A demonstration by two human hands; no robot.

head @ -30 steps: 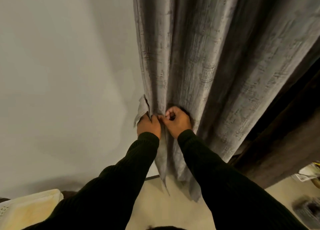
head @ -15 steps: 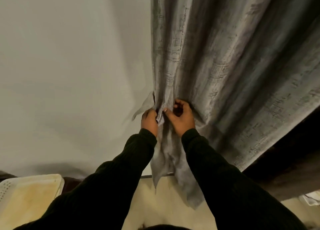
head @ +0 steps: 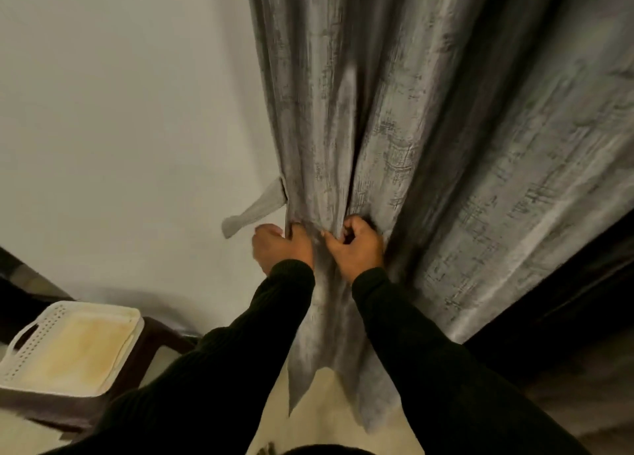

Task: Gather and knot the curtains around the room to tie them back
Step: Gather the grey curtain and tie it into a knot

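Note:
A grey textured curtain [head: 429, 129] hangs against the white wall, its folds drawn together at waist height. My left hand [head: 279, 247] grips the bunched left edge of the curtain. My right hand [head: 356, 247] pinches the gathered folds just to the right, fingers curled into the fabric. A light grey tieback strip [head: 255, 209] sticks out to the left from the curtain's edge, just above my left hand. The curtain's hem [head: 363, 396] hangs loose below my forearms.
A white perforated basket [head: 65, 348] rests on a dark stool [head: 151, 341] at the lower left. The white wall [head: 120, 129] fills the left side. Dark furniture [head: 566, 317] stands at the right. Pale floor [head: 326, 427] shows below.
The view has shifted closer and to the right. My hands have pulled the curtain folds tighter together, and the tieback strip now juts out further to the left.

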